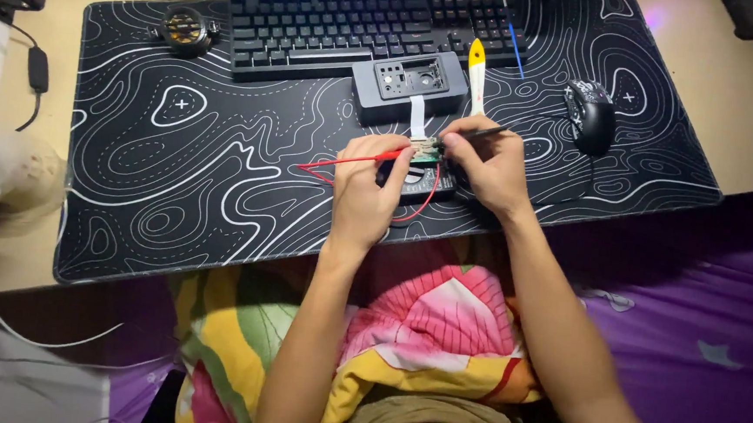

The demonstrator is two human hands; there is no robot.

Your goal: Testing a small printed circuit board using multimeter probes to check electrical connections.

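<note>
My left hand (366,185) pinches a red test probe (364,158) whose tip meets a small green circuit board (424,152). A black test probe (483,133) is gripped by my right hand (487,162), its tip on the same board. A white ribbon cable (417,116) links the board to an open dark grey device housing (409,83) just behind it. Under my hands lies a dark multimeter (422,185), mostly hidden, with a red lead (320,172) looping off to the left.
All this sits on a black desk mat (178,182) with white contour lines. Behind are a black keyboard (353,23), a white and yellow tool (477,69), a black mouse (590,114) at right and a round black and gold object (184,29) at left. A colourful blanket (422,327) covers my lap.
</note>
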